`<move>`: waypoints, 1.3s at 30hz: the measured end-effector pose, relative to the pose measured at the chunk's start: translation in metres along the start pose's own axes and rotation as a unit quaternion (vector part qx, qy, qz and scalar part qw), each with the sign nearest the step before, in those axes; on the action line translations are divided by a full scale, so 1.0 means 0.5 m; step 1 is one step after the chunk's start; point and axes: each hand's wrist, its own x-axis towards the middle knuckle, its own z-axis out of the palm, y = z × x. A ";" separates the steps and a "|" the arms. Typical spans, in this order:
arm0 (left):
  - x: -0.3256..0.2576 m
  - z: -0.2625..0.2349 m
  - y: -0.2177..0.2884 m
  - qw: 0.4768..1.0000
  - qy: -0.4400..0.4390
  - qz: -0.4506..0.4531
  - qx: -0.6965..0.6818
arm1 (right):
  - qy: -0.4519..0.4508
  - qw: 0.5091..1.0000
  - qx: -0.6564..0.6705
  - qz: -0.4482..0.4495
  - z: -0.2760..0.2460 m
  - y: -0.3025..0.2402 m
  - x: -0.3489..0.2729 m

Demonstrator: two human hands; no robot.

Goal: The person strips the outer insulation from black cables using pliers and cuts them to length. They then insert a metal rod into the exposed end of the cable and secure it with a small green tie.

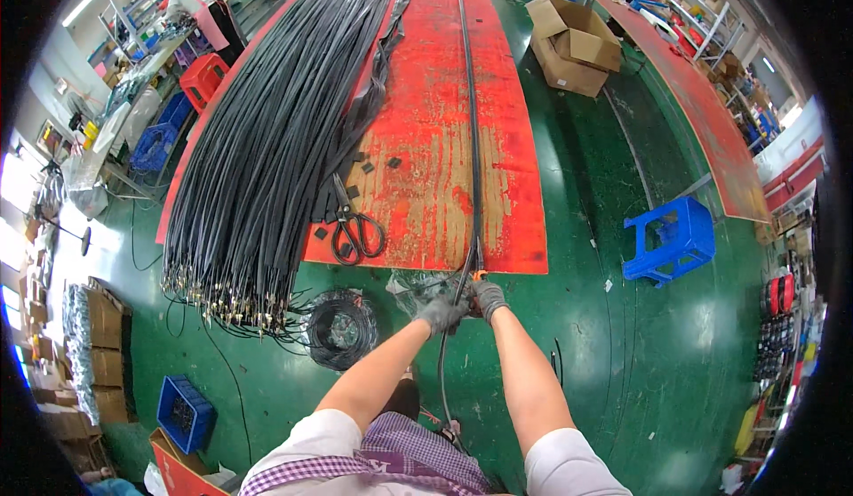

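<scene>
A long black cable bundle [473, 123] runs lengthwise along the red table and comes off its near edge. My left hand [440, 312], in a grey glove, is closed around the cables just beyond that edge. Beside it my right hand [488, 300], also gloved, is closed on the cables' right side. A small orange piece [478, 276] shows just above the right fingers; its kind is hard to make out. Below my hands a length of cable hangs toward the floor. Black-handled scissors [357, 236] lie on the table's near left part, near several small black scraps [394, 164].
A thick pile of black cables [267, 132] covers the red table's [520, 220] left side, metal ends hanging over the edge. Below lies a coil of black cable [342, 329]. Around stand a blue stool [673, 240], a cardboard box [571, 47], a red stool [203, 80] and a blue crate [185, 414].
</scene>
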 end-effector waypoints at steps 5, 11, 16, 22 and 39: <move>-0.004 0.253 -0.277 0.971 0.062 -0.020 -0.232 | 0.020 0.992 -0.056 0.110 0.016 -0.117 -0.059; 0.018 0.400 -0.359 0.970 0.113 -0.027 -0.213 | 0.036 0.984 0.064 0.164 0.025 -0.183 -0.097; 0.009 0.374 -0.365 0.988 0.113 -0.044 -0.094 | 0.008 0.976 0.112 0.184 0.028 -0.176 -0.094; 0.133 0.407 -0.477 0.913 0.295 0.172 0.225 | 0.008 0.988 0.024 0.150 0.041 -0.125 -0.040; 0.062 0.393 -0.450 0.999 0.026 -0.023 -0.025 | 0.010 0.966 0.148 0.210 0.009 -0.128 -0.061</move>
